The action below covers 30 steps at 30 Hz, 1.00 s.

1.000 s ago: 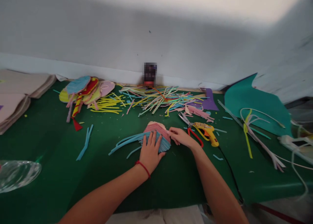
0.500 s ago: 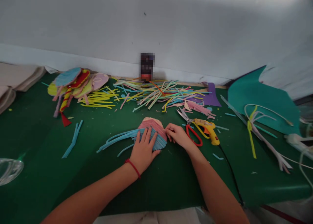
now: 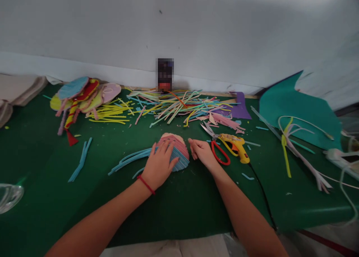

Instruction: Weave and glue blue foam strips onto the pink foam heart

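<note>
A rounded craft piece (image 3: pixel 181 160), covered in pink and blue strips, lies on the green tabletop. Over its left part my left hand (image 3: pixel 159 159) rests flat, fingers stretched out, with a red cord round the wrist. Long blue strips (image 3: pixel 129 159) stick out to the left from beneath that hand. Just right of the piece, apart from it, is my right hand (image 3: pixel 201 151), its fingers curled with thumb and forefinger together; whatever they pinch, if anything, is too small to make out. Close by on the right lie red-handled scissors (image 3: pixel 220 152) and a yellow glue gun (image 3: pixel 237 147).
Loose coloured strips (image 3: pixel 179 105) are heaped along the back. Finished-looking flat shapes (image 3: pixel 74 88) pile up at the back left. A teal sheet (image 3: pixel 303 115) and bundled strips (image 3: pixel 297 150) lie right. The glue gun's black cord (image 3: pixel 263 191) runs off the front edge.
My left hand has slid up and left over the piece, covering more of its pink part. My right hand has drawn slightly away from the piece's right edge. The whole view has shifted slightly.
</note>
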Each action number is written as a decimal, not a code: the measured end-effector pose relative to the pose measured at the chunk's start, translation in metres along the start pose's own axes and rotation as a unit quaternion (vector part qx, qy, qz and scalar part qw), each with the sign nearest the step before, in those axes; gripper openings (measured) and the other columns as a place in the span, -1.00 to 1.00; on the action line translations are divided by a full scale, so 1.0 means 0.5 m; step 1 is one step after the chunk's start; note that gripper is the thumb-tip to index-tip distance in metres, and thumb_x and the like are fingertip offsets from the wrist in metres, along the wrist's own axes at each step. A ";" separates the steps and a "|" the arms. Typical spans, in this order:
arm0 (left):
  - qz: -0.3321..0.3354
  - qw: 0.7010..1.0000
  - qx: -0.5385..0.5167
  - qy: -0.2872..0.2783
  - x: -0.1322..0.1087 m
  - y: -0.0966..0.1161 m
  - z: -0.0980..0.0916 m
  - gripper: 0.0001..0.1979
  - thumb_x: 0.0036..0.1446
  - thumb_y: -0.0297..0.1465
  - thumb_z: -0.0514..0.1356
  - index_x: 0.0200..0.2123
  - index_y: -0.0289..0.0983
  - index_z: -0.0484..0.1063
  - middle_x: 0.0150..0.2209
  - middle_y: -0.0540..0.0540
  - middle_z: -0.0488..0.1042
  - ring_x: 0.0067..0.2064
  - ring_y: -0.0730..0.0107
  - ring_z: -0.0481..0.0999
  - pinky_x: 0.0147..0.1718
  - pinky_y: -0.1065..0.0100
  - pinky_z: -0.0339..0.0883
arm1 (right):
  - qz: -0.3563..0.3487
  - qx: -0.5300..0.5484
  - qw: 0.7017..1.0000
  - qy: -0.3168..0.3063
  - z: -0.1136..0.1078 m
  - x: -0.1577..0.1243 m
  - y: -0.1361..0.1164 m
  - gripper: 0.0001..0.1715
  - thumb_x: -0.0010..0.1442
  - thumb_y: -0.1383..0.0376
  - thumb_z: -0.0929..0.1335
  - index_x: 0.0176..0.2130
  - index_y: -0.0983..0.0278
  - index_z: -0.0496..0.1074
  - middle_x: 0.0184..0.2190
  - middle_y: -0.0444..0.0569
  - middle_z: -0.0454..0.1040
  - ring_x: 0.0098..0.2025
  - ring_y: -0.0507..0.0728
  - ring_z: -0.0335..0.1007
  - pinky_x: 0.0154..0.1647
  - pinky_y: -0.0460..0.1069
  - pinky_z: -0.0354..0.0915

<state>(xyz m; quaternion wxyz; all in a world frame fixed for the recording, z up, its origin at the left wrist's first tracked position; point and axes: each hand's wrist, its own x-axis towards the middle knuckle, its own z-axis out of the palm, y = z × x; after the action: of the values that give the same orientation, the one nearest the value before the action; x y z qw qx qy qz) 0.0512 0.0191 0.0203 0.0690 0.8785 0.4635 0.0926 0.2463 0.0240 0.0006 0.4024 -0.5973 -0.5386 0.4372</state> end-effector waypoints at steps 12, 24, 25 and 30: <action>-0.098 0.994 0.042 0.040 0.018 -0.072 0.001 -0.61 0.22 -0.34 0.06 0.07 -0.41 0.28 0.15 -0.40 0.29 0.20 -0.01 0.25 0.14 -0.07 0.11 | 0.054 0.083 0.995 0.000 -0.002 0.003 0.015 -0.48 0.13 -0.01 0.30 -0.01 0.22 0.29 -0.22 0.07 0.50 -0.31 0.12 0.47 -0.46 0.00 0.40; -0.059 0.993 -0.025 0.103 0.025 -0.065 -0.005 -0.53 0.27 -0.25 0.01 0.18 -0.34 0.14 0.22 -0.33 0.22 0.28 0.06 0.13 0.23 -0.11 -0.07 | 0.000 -0.032 0.995 -0.093 -0.001 -0.018 -0.022 -0.71 -0.01 0.10 0.43 -0.37 0.27 0.49 -0.44 -0.14 0.44 -0.36 0.07 0.28 -0.34 -0.04 0.23; -0.051 0.987 -0.046 0.147 0.025 -0.065 -0.011 -0.53 0.28 -0.26 -0.01 0.20 -0.32 0.10 0.23 -0.32 0.19 0.30 0.09 0.10 0.24 -0.10 -0.10 | -0.005 -0.020 0.996 -0.088 -0.004 -0.018 -0.024 -0.70 0.00 0.10 0.42 -0.35 0.27 0.48 -0.41 -0.13 0.46 -0.34 0.08 0.30 -0.30 -0.03 0.25; -0.039 0.924 -0.107 0.365 0.011 -0.065 -0.048 -0.44 0.29 -0.24 -0.02 0.29 -0.14 -0.15 0.35 -0.25 -0.14 0.37 0.12 -0.17 0.27 -0.07 -0.14 | -0.018 0.103 0.994 0.015 -0.018 -0.010 -0.025 -0.55 0.02 0.04 0.39 -0.15 0.23 0.38 -0.18 -0.02 0.51 -0.13 0.18 0.41 -0.13 0.07 0.33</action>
<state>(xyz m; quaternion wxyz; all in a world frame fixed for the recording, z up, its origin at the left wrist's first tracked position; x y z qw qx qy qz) 0.0228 0.0429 0.0374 -0.0080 0.7528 0.4777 0.4528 0.2509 0.0201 0.0153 0.4776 -0.5496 -0.4953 0.4738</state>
